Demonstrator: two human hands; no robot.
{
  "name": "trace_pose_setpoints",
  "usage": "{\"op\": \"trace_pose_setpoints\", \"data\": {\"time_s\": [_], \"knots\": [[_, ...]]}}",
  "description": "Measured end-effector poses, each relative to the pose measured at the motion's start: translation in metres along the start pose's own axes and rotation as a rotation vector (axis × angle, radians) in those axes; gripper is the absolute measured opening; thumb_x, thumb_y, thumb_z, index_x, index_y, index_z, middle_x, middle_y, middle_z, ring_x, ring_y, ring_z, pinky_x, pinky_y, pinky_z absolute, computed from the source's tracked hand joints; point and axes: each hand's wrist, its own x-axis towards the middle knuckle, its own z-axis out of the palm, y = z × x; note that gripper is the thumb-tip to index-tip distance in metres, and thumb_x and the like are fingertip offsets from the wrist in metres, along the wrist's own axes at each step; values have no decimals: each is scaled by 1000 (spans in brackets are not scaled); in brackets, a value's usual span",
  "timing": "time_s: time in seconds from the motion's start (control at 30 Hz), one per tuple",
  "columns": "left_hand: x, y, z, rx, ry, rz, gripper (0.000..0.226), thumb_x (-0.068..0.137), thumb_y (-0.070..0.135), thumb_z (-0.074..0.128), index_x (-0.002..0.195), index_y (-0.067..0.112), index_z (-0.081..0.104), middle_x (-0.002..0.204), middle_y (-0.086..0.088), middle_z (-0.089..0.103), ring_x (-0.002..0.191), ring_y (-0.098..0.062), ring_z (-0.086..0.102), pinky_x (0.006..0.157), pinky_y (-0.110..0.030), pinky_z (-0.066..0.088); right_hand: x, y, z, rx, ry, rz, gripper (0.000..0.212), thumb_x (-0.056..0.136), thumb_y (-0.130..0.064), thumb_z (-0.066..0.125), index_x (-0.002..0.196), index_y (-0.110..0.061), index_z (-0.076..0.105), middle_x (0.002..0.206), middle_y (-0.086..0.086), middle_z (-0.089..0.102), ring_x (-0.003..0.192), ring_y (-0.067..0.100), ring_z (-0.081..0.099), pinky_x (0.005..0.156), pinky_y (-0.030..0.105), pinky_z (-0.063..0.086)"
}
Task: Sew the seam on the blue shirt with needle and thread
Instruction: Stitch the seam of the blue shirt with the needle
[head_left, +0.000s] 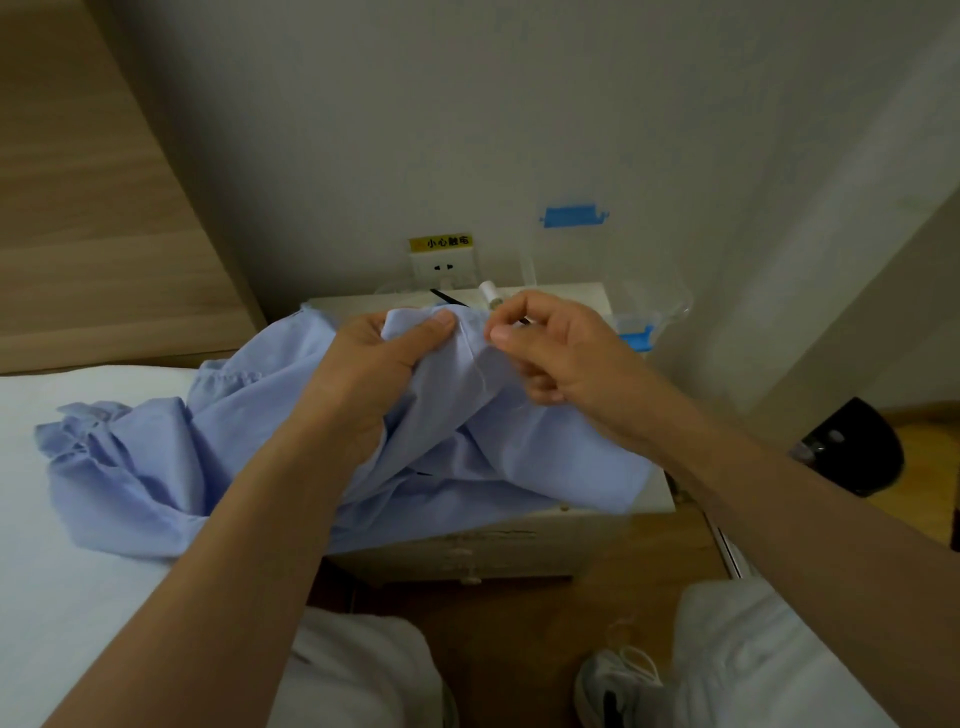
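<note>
We've got the left hand (382, 353) gripping the raised blue shirt (156, 467), the right hand (545, 348) pinching its fold just beside (needle too small to tell).

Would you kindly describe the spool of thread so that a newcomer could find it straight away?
Look at the pale bedside cabinet against the wall, under the socket with the yellow label. At its back edge, just beyond the right hand, stands the spool: the only small white cylinder there.

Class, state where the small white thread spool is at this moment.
In the head view, the small white thread spool stands on the pale bedside cabinet, below-right of the white wall socket, just beyond the right hand.
</note>
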Motion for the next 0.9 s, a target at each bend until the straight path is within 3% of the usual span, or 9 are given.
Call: {"op": "trace_pose_setpoints", "data": {"time_s": [0.1, 0.2, 0.27, 0.37, 0.57, 0.7, 0.83, 0.9], "knots": [[2, -2, 0, -6, -2, -5, 23, 94, 29, 57, 73, 22, 62, 54, 9, 64, 55, -2, 61, 49, -13, 48, 5, 6, 6, -166, 206, -145, 14, 89, -18, 67, 88, -4, 62, 50, 1, 36, 44, 5, 30, 47, 13, 32], [0, -4, 1, -23, -56, 10, 22, 94, 26, 56, 74, 20, 64, 54, 11, 66, 53, 1, 61, 50, -14, 48, 5, 12, 9, -313, 275, -204, 29, 79, -31, 76, 82, -5, 63, 46, -9, 31, 44, 8, 28, 49, 23, 31], [-2, -4, 2, -32, -92, 30, 22, 94, 25, 57, 74, 19, 64, 56, 10, 67, 55, 2, 62, 52, -15, 50, 5, 15, 11, -399, 321, -224, 28, 76, -35, 78, 77, -11, 64, 42, -11, 32, 43, 8, 32, 51, 22, 32], [-2, -4, 4, -24, -95, 54, 22, 94, 23, 56, 74, 22, 63, 55, 14, 67, 55, 4, 63, 51, -12, 50, 7, 18, 10, -473, 356, -248, 17, 80, -27, 78, 73, -17, 65, 40, -12, 36, 43, 6, 36, 53, 19, 33], [0, -7, 2, -31, -98, 45, 17, 93, 24, 58, 77, 22, 64, 56, 12, 67, 53, 1, 61, 51, -14, 49, 5, 13, 8, -405, 254, -252, 15, 86, -14, 71, 76, -3, 67, 43, -11, 33, 42, 6, 32, 52, 11, 31], [1, -8, 2, -49, -77, 55, 19, 94, 24, 57, 76, 22, 63, 56, 13, 67, 53, 4, 61, 51, -13, 49, 0, 7, 7, -361, 143, -259, 13, 88, -10, 68, 77, -2, 66, 48, 5, 37, 43, 6, 31, 51, 12, 32], [0, -8, 1, -28, -89, 73, 19, 95, 25, 55, 78, 21, 63, 57, 16, 67, 56, 6, 61, 51, -10, 49, -3, 4, 6, -410, -1, -249, 10, 88, -10, 69, 79, -6, 66, 49, -4, 34, 46, 7, 31, 54, 15, 33], [1, -8, 0, -42, -119, 73, 16, 95, 23, 56, 81, 19, 63, 58, 17, 67, 58, 6, 62, 53, -10, 50, -3, 2, 4, -361, 27, -223, 8, 88, -11, 68, 86, -3, 65, 50, -3, 32, 47, 7, 29, 53, 17, 33]]}}
